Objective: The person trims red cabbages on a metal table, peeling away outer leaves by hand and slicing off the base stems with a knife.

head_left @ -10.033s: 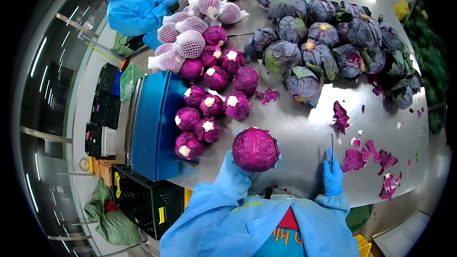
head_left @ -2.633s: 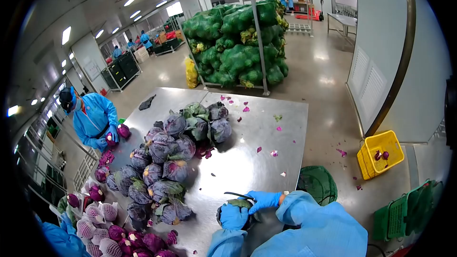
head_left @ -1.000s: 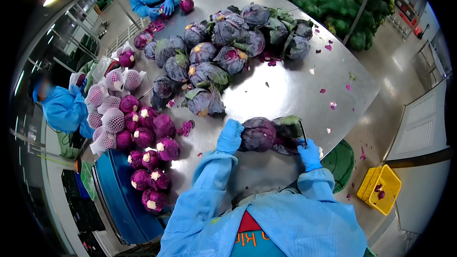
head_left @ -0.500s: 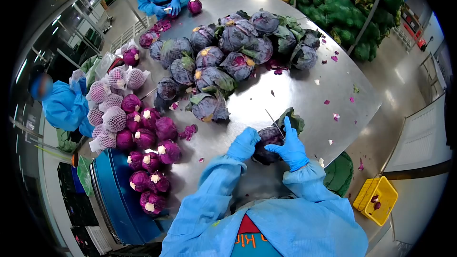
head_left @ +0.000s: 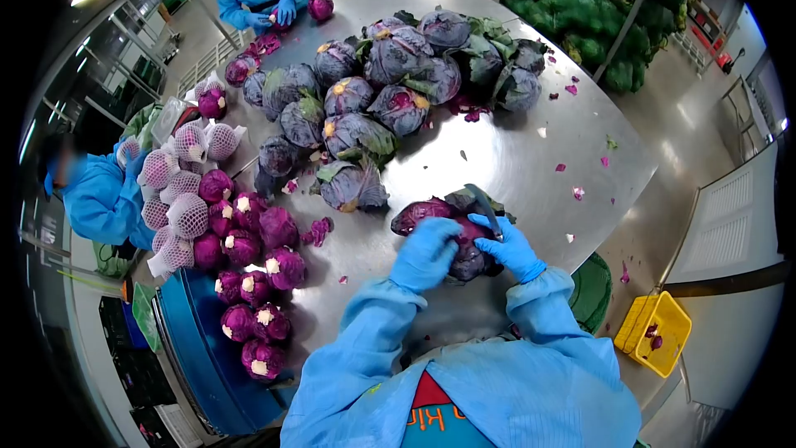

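Note:
In the head view, a red cabbage (head_left: 470, 259) sits on the steel table between my hands, with an outer leaf (head_left: 421, 214) folded out to its left. My left hand (head_left: 424, 254) has its fingers curled against the cabbage's left side, just below that leaf; the fingertips are partly hidden. A knife (head_left: 482, 206) is held in my right hand (head_left: 509, 249), its blade pointing up and away over the cabbage. The fingers of that hand also rest along the cabbage's right side. Darker leaf shows behind the blade.
Untrimmed cabbages (head_left: 390, 87) are piled ahead on the table (head_left: 572, 149). Trimmed purple heads (head_left: 278, 228) and net-wrapped ones (head_left: 188, 216) line the left side, by a blue bin (head_left: 199, 340). Two co-workers stand beyond. A yellow crate (head_left: 655, 332) and green tub (head_left: 590, 290) are right.
An outer leaf now stands out to the cabbage's left, showing purple. My left hand has moved in over the cabbage. The knife blade has turned, showing broader, and the view has shifted slightly.

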A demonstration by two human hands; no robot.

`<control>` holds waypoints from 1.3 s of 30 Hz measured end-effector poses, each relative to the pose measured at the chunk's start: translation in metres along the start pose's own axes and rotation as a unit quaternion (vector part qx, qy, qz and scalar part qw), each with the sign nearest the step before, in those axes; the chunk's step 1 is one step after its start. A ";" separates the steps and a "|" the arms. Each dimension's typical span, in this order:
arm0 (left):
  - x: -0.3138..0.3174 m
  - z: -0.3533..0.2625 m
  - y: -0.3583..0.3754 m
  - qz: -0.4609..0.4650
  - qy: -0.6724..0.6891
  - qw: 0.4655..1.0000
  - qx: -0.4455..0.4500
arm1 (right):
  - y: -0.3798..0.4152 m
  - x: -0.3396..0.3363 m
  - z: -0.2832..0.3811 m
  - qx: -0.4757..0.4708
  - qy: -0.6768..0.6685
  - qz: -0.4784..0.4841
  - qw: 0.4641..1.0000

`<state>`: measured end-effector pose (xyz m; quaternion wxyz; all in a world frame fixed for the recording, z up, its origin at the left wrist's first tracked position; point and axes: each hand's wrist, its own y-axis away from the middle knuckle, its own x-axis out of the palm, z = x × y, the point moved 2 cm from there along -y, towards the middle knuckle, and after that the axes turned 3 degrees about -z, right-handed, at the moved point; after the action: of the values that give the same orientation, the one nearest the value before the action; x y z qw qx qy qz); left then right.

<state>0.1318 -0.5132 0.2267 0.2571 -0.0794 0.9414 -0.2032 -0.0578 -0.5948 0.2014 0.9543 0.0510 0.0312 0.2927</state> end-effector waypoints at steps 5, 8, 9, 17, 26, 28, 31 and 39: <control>0.016 0.015 -0.015 0.253 -0.057 0.965 -0.018 | 0.015 -0.004 -0.007 -0.066 0.082 -0.017 0.994; 0.009 0.019 -0.021 0.283 -0.018 0.958 -0.036 | 0.032 -0.006 0.001 -0.032 0.172 0.006 0.985; 0.008 0.025 -0.019 0.276 0.002 0.961 -0.035 | 0.032 -0.006 -0.002 -0.052 0.165 -0.002 0.985; 0.006 0.052 -0.021 0.332 0.171 0.917 -0.144 | 0.015 -0.001 0.005 -0.185 0.263 0.042 0.946; 0.024 0.055 -0.010 0.230 0.100 0.968 -0.028 | 0.005 -0.006 0.024 -0.263 0.494 0.193 0.806; 0.031 0.055 -0.007 0.228 0.075 0.970 -0.031 | 0.018 -0.008 0.019 -0.222 0.475 0.193 0.830; 0.039 0.040 -0.007 0.262 0.047 0.963 -0.036 | 0.044 -0.014 0.003 -0.201 0.360 0.159 0.897; 0.042 0.029 -0.023 0.198 0.037 0.973 -0.116 | 0.128 -0.019 -0.092 -0.124 0.206 -0.023 0.970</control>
<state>0.1117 -0.5543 0.1946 0.2464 0.0870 0.9644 -0.0409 -0.1530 -0.4931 0.1258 0.9327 -0.1296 0.1921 0.2762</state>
